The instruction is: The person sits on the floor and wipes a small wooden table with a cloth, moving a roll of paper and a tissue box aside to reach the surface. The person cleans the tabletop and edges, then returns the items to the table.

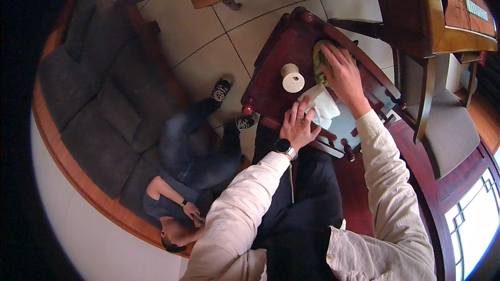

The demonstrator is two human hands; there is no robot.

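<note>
A dark red wooden piece of furniture point(273, 58) with round knobs and a pale panel stands before me. My left hand point(300, 124), with a ring and a watch, lies with spread fingers on the near side of a white, soft-looking bundle point(326, 105); whether it grips the bundle I cannot tell. Farther off, my right hand point(343, 72) rests on a green patterned item point(320, 56), its fingers curved over the top; its grip is unclear. A pale paper cup or spool-like cylinder point(293, 80) is at the left of the green item.
At left, a person point(175, 199) sits on a grey cushioned sofa point(93, 132), feet near the furniture's left corner. A grey-seated wooden chair point(449, 132) and a wooden table with an orange cloth point(465, 0) stand at right. Tiled floor point(203, 39) shows beyond.
</note>
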